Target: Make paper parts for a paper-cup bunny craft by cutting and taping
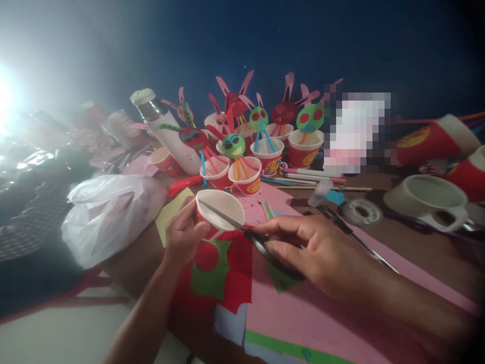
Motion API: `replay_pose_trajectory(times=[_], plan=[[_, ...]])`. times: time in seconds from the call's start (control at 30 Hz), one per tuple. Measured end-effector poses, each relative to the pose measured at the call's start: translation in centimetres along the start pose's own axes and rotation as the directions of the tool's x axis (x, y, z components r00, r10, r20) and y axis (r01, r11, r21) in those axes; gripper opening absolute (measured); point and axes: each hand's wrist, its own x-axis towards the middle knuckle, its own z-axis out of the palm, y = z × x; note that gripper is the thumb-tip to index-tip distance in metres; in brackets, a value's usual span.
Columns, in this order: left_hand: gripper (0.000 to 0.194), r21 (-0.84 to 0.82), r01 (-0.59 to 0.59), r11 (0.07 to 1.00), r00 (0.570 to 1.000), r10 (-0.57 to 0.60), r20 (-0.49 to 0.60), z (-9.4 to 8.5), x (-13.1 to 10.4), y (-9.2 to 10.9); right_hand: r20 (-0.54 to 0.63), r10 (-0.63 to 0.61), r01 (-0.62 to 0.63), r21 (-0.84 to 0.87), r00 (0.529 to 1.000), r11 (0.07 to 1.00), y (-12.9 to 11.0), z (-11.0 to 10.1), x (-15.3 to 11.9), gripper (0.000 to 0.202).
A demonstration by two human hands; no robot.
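Observation:
A white-lined red paper cup (222, 207) is tilted in my left hand (187, 230), whose fingers and thumb grip its left side. My right hand (303, 247) is closed round the black handles of a pair of scissors (261, 243). The metal blades lie across the cup's mouth, pointing up and left; whether they touch the wall I cannot tell. Below the cup lie red paper (240, 275) and a green paper piece (212, 268) with a round cutout. A large pink sheet (288, 318) spreads under my right forearm.
Several cups with paper-faced figures (244, 174) stand behind. A white plastic bag (109, 217) sits left, beside a person's checked sleeve (34, 212). At right are a tape roll (362, 212), mug (428, 199), craft knife (364, 242) and tipped cup (432, 139).

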Motion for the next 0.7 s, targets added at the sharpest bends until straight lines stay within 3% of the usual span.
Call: replay_pose_trajectory(times=[0.03, 0.1, 0.17, 0.2, 0.27, 0.33, 0.37, 0.43, 0.53, 0.6, 0.67, 0.7], plan=[[0.038, 0.005, -0.003, 1.000, 1.000, 0.003, 0.003, 0.0, 0.0, 0.0, -0.044, -0.107, 0.097, -0.179, 0.993, 0.979, 0.0, 0.3, -0.3, 0.026], [0.038, 0.011, -0.006, 1.000, 1.000, 0.006, 0.006, 0.1, 0.0, -0.1, -0.067, -0.307, 0.235, -0.497, 0.949, 0.836, 0.2, 0.9, -0.9, 0.029], [0.039, 0.009, -0.008, 1.000, 1.000, 0.008, 0.006, 0.2, 0.0, -0.1, -0.044, -0.397, 0.270, -0.665, 0.917, 0.697, 0.4, 1.3, -1.2, 0.030], [0.040, 0.006, -0.007, 1.000, 1.000, 0.007, 0.008, 0.2, 0.0, -0.1, -0.042, -0.401, 0.270, -0.674, 0.915, 0.687, 0.4, 1.4, -1.3, 0.030], [0.040, -0.005, -0.005, 1.000, 1.000, 0.005, 0.014, 0.2, -0.1, -0.2, -0.057, -0.318, 0.247, -0.507, 0.946, 0.826, 0.2, 1.4, -1.2, 0.029], [0.040, -0.017, -0.004, 1.000, 1.000, 0.004, 0.013, 0.2, -0.2, -0.2, -0.023, -0.126, 0.123, -0.112, 0.992, 0.986, -0.1, 1.2, -0.8, 0.026], [0.040, -0.022, -0.005, 1.000, 1.000, 0.005, 0.010, 0.1, -0.2, -0.2, 0.028, -0.028, 0.025, 0.098, 0.999, 0.995, -0.2, 1.0, -0.6, 0.025], [0.040, -0.032, -0.006, 0.999, 1.000, 0.006, 0.001, 0.0, -0.2, -0.3, 0.131, 0.094, -0.138, 0.385, 0.987, 0.913, -0.3, 0.6, -0.1, 0.025], [0.042, -0.045, -0.003, 0.999, 1.000, 0.003, -0.006, 0.0, -0.1, -0.4, 0.172, 0.134, -0.202, 0.485, 0.976, 0.851, -0.1, 0.3, 0.3, 0.026], [0.042, -0.055, -0.001, 0.998, 1.000, 0.001, -0.004, 0.1, 0.0, -0.4, 0.118, 0.090, -0.126, 0.347, 0.989, 0.929, 0.0, 0.2, 0.2, 0.026], [0.041, -0.067, 0.000, 0.998, 1.000, 0.001, 0.008, 0.3, -0.1, -0.4, 0.008, -0.053, 0.053, 0.006, 0.999, 0.999, 0.0, 0.2, -0.2, 0.025], [0.041, -0.074, 0.002, 0.997, 1.000, 0.000, 0.018, 0.4, -0.1, -0.3, -0.032, -0.152, 0.142, -0.204, 0.988, 0.969, 0.0, 0.3, -0.4, 0.026]])
